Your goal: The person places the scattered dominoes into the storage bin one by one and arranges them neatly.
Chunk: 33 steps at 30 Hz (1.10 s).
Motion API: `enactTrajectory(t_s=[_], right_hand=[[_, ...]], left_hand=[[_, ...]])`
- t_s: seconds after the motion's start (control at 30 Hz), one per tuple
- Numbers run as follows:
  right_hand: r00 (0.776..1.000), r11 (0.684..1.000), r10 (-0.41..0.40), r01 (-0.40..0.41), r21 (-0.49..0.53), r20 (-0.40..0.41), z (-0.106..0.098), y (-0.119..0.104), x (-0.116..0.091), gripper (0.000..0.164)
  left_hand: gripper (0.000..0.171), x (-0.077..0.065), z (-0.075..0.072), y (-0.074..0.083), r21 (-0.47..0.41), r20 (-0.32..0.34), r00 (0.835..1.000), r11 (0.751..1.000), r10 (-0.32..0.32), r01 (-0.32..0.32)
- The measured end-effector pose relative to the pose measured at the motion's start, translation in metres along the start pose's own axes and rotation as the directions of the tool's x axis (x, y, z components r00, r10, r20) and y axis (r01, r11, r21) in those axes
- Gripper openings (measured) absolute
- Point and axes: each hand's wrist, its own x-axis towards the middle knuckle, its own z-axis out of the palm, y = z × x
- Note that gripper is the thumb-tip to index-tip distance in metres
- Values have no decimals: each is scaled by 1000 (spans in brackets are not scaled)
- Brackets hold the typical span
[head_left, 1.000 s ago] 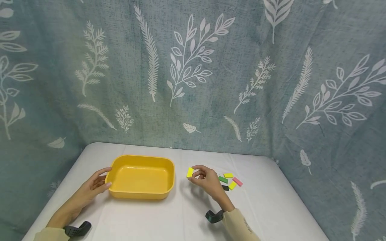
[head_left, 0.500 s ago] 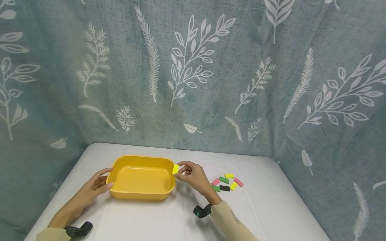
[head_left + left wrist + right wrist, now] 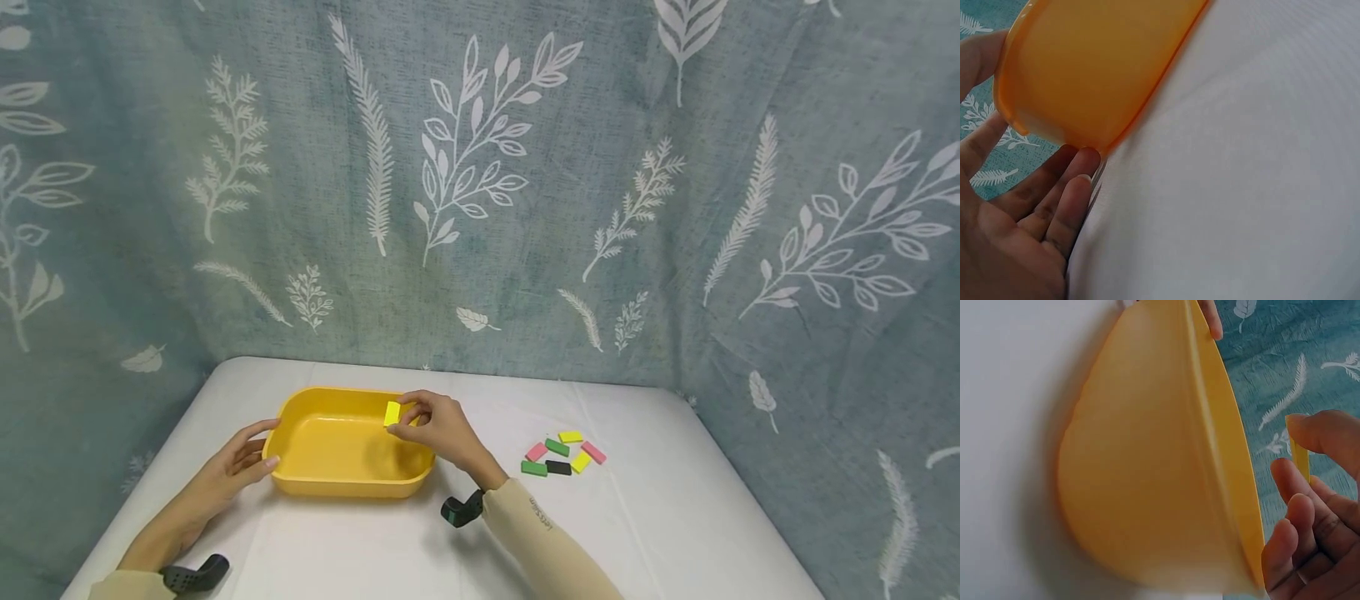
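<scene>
Pinched between the thumb and fingertips of the person's right hand (image 3: 442, 425), a small yellow block (image 3: 392, 413) is held above the right end of a yellow tray (image 3: 345, 487), where so light a hold might let it slip early, or a dip of the hand knock it on the rim. At the other end, the left hand (image 3: 227, 468) holds the tray, and no block shows on its visible floor, partly hidden by the right hand; farther right, seven loose blocks (image 3: 558, 468) lie grouped on the white table (image 3: 360, 550).
</scene>
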Motion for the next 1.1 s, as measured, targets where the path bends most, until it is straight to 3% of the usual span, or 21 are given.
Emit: enactTrajectory(t_s=[0.5,1.1], right_hand=[[996,997,-43,47,-58,77,39,-24,33,43],[990,998,58,-54,-36,130,69,-39,62,44]], left_hand=[[85,1,-1,-5,-13,-7,1000,1000,-9,9],[86,1,1,-2,-20,-4,1000,1000,2,-3]])
